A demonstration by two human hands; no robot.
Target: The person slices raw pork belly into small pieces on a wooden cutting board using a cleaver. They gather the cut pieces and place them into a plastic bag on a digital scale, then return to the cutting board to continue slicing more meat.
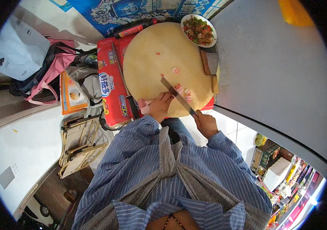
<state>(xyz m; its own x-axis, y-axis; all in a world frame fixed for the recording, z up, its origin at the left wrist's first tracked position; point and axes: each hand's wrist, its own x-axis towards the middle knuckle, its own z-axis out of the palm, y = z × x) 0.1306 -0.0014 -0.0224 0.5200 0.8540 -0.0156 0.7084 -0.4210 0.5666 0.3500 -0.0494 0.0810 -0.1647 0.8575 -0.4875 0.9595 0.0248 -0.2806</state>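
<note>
My right hand (206, 124) grips the handle of a kitchen knife (182, 98), whose blade slants up and left over a round cutting board (149, 66). My left hand (160, 107) is bent over a pale pink piece of raw meat (144, 106) at the near edge of the board, fingertips close to the blade. Most of that piece is hidden under the hand. Small cut meat pieces (187, 95) lie just right of the blade, and another meat piece (175, 70) lies farther up the board. Red scraps dot the surface.
A plate of chopped food (198, 31) stands at the board's far right, beside a cleaver (206, 62) and a wooden knife handle (214, 84). A sharpening steel (120, 69) lies on the red carton (107, 57) at left. Behind is a dark bottle (133, 30); right, a grey panel (267, 66).
</note>
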